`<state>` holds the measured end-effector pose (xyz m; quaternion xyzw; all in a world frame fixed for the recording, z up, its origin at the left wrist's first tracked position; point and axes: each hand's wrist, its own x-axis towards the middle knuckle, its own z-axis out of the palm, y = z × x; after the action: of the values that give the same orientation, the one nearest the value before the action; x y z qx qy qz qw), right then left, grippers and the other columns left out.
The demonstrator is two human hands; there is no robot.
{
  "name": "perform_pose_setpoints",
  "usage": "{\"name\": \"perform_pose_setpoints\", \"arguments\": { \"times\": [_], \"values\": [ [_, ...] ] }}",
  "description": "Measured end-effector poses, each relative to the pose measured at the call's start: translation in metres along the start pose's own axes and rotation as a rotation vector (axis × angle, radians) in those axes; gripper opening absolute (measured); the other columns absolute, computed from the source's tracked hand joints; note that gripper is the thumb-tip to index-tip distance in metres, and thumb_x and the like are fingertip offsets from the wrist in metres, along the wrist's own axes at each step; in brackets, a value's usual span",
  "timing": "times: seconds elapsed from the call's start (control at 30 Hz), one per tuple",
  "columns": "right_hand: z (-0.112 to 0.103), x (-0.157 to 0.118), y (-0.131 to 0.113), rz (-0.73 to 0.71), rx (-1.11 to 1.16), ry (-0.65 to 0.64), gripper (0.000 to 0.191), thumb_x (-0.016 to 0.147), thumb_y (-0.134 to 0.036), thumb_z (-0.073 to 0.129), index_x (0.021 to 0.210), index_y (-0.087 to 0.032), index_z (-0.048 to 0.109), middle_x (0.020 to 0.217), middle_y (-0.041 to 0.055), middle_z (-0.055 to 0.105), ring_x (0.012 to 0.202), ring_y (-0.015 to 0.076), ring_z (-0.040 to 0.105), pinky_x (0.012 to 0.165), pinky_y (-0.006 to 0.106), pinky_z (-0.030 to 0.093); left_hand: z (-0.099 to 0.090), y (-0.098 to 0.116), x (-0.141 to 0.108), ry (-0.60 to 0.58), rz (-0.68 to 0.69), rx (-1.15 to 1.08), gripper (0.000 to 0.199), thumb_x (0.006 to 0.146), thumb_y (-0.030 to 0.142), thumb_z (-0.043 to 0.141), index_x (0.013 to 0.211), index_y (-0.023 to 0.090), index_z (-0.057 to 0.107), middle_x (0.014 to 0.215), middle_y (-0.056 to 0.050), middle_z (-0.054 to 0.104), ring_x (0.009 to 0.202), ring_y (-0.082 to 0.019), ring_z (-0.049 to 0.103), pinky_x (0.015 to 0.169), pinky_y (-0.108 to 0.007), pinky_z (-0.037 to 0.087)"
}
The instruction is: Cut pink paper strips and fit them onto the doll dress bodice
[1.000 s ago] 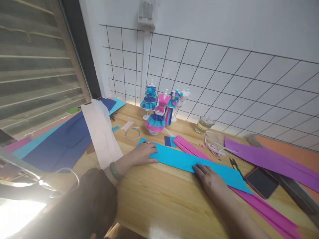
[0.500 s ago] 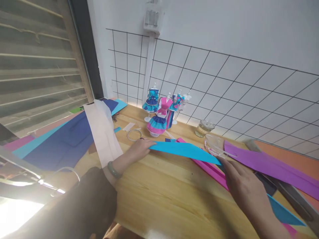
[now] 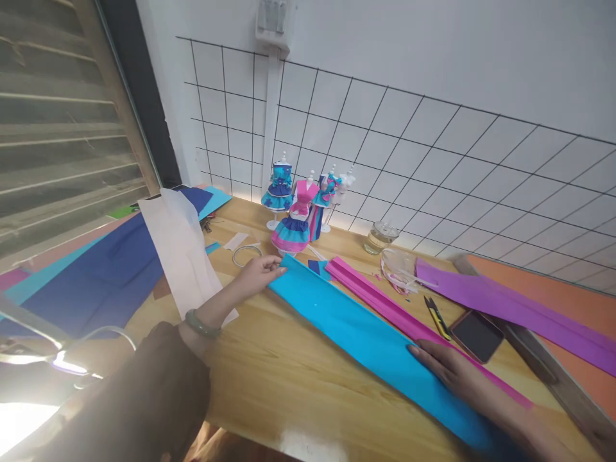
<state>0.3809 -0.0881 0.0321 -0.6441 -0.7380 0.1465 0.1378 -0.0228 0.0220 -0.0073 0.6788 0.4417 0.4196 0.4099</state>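
Observation:
A long bright-blue fabric strip runs diagonally over the wooden table, from the middle toward the lower right. My left hand pinches its far-left corner; a bracelet circles that wrist. Farther down the strip, my right hand grips it along the edge on the right side, part of the fingers hidden. Beside the blue strip, a folded pink fabric strip lies on the table, partly behind my right hand.
Small dress forms in doll dresses stand at the back near a glass jar. Yellow-black thread snips, a phone and purple fabric lie right. White fabric covers blue fabric at left. A ring sits behind my left hand.
The blue strip has turned from nearly edge-on to showing its broad face, and its right part is lower. My right hand has moved down, uncovering the snips and phone. The view has shifted slightly.

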Motion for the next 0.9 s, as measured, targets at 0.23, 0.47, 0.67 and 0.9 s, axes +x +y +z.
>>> {"name": "perform_pose_setpoints", "arguments": {
  "times": [0.23, 0.47, 0.67, 0.9],
  "values": [
    [-0.036, 0.016, 0.028, 0.104, 0.193, -0.188, 0.042, 0.081, -0.056, 0.042, 0.078, -0.022, 0.066, 0.08, 0.0036, 0.069, 0.081, 0.0253, 0.063, 0.072, 0.03, 0.051, -0.011, 0.001, 0.003, 0.099, -0.033, 0.097, 0.042, 0.08, 0.048, 0.049, 0.108, 0.018, 0.058, 0.067, 0.0, 0.057, 0.055, -0.012, 0.055, 0.053, -0.023, 0.044],
    [-0.019, 0.043, 0.091, 0.103, -0.052, -0.078, 0.042, 0.078, -0.056, 0.043, 0.082, -0.021, 0.066, 0.078, 0.0087, 0.071, 0.074, 0.0299, 0.066, 0.063, 0.036, 0.05, -0.056, -0.012, 0.002, 0.552, -0.398, 0.946, 0.035, 0.079, 0.041, 0.047, 0.101, 0.017, 0.059, 0.093, -0.013, 0.063, 0.09, -0.031, 0.057, 0.076, -0.042, 0.042],
    [0.011, 0.059, 0.095, -0.133, -0.372, 0.265, 0.047, 0.084, -0.049, 0.036, 0.099, -0.013, 0.063, 0.099, 0.0179, 0.066, 0.092, 0.0329, 0.062, 0.077, 0.044, 0.048, -0.067, -0.03, -0.002, 0.508, -0.722, 1.089, 0.03, 0.074, 0.02, 0.047, 0.102, 0.019, 0.058, 0.109, -0.016, 0.054, 0.106, -0.037, 0.045, 0.077, -0.053, 0.037],
    [0.048, 0.049, -0.016, -0.38, -0.195, 0.064, 0.032, 0.089, -0.04, 0.04, 0.103, -0.022, 0.062, 0.103, 0.0099, 0.064, 0.094, 0.0245, 0.059, 0.081, 0.038, 0.047, -0.071, -0.026, -0.004, 0.466, -0.747, 1.048, 0.036, 0.077, 0.01, 0.042, 0.11, 0.016, 0.054, 0.111, -0.019, 0.05, 0.104, -0.036, 0.05, 0.072, -0.042, 0.044]
  ]
}}
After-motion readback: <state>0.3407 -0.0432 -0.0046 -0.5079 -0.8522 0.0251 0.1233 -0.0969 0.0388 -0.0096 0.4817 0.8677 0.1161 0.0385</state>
